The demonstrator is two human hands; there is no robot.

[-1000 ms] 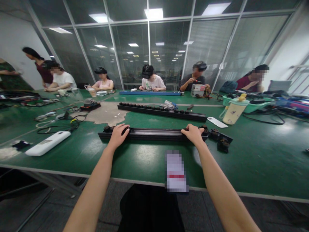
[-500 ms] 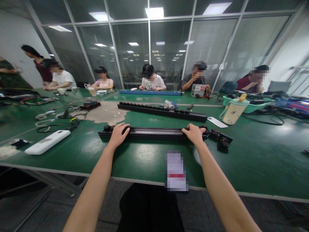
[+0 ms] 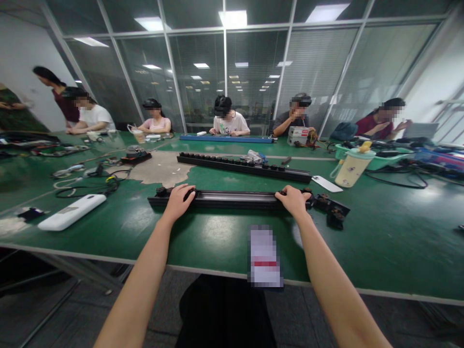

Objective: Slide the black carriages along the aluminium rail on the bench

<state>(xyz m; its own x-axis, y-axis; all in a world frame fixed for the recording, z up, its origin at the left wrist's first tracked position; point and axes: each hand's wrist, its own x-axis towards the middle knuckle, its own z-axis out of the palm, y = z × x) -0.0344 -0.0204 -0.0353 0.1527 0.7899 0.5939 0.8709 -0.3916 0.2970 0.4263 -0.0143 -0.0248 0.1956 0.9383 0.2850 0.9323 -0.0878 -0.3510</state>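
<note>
A green table (image 3: 213, 253) spread wide. A near black rail (image 3: 235, 200) lay across its front; a far black rail (image 3: 242, 167) slanted behind. A long white case (image 3: 72, 211) lay left, a cream tumbler (image 3: 352, 169) stood right, and a pixelated rectangle (image 3: 265, 249) lay between the forearms. The left hand (image 3: 177, 204) and right hand (image 3: 294, 200) gripped the near black rail toward opposite ends. Loose dark parts (image 3: 335, 217) crowded its right end.

Head view looked forward and down from just behind near edge of tabletop (image 3: 213, 246), facing far edge and glass partition (image 3: 195, 53) beyond.
</note>
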